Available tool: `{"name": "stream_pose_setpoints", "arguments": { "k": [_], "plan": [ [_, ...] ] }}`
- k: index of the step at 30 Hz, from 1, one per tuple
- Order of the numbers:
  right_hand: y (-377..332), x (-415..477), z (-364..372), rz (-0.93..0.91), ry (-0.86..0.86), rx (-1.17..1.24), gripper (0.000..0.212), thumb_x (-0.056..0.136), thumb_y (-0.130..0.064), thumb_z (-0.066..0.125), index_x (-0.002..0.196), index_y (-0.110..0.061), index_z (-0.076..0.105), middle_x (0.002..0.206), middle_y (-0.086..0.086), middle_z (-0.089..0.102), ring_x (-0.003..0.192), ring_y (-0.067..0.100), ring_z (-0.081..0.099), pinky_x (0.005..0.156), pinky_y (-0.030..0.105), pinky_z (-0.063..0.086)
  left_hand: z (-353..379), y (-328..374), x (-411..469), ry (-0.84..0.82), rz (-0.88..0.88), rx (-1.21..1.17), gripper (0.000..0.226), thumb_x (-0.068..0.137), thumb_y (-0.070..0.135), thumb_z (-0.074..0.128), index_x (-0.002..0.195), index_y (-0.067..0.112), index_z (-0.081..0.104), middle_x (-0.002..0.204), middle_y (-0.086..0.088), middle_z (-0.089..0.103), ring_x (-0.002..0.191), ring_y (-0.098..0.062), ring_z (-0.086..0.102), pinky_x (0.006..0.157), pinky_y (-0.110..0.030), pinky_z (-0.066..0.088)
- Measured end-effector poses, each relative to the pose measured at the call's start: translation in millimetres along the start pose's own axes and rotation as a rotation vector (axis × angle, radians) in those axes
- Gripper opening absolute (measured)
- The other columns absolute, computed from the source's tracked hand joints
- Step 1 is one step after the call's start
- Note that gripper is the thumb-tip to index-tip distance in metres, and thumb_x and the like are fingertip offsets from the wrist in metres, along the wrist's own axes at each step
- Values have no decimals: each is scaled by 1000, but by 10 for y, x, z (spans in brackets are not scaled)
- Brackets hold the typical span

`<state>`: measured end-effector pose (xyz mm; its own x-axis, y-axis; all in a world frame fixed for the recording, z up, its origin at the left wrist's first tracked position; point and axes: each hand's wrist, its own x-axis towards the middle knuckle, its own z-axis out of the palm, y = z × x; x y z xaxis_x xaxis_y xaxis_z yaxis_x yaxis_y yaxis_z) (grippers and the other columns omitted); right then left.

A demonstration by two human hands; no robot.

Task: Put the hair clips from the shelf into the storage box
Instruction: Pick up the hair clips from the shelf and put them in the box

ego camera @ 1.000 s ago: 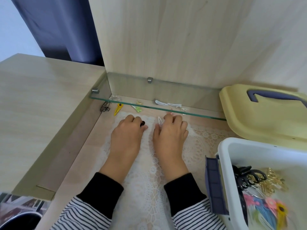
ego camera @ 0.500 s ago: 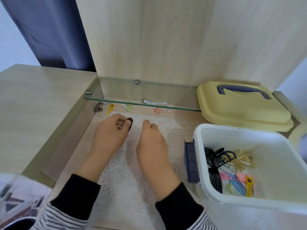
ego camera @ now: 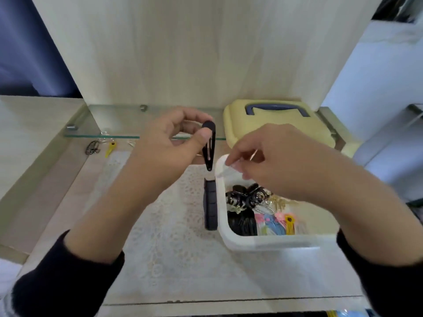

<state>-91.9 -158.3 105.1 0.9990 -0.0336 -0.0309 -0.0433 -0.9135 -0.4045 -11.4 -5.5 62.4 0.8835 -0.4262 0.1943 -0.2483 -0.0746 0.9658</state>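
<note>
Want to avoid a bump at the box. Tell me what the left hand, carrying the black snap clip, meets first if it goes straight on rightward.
Probably the right hand, close beside the black snap clip that the left hand pinches; the white storage box rim sits lower. Depth is uncertain from one view.

My left hand (ego camera: 167, 143) now lifted off the lace mat, pinching a black snap clip (ego camera: 209, 147) upright, my right hand (ego camera: 270, 161) risen over the white storage box (ego camera: 270, 242), holding a pale clip (ego camera: 225, 171).
</note>
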Motion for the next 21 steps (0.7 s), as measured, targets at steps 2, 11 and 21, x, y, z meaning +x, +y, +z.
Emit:
{"name": "stream_pose_setpoints", "arguments": {
  "k": [2,11,21],
  "plan": [
    [295,-7,-140,22,-85,-11,17,93,-26,55,93,-36,70,74,-18,60,71,-1,58,58,14,43,147,56,32,-162,-109,-17,11,90,9,61,92,19,64,85,-6,63,69,-13,67,68,-27,59],
    [1142,157,-3,24,-550,1,11,84,-18,66,84,-29,66,75,-9,69,65,6,62,67,26,50,709,-7,199,-594,-217,575,6,83,22,68,83,27,63,76,7,73,73,-10,70,75,-34,58],
    [1281,200,266,-92,-664,-193,20,85,-15,61,86,-31,73,76,-17,68,68,-5,60,70,15,50,1024,-219,246,-830,-130,1071,19,86,17,59,77,33,53,84,16,59,83,-2,55,74,-21,48]
  ]
}}
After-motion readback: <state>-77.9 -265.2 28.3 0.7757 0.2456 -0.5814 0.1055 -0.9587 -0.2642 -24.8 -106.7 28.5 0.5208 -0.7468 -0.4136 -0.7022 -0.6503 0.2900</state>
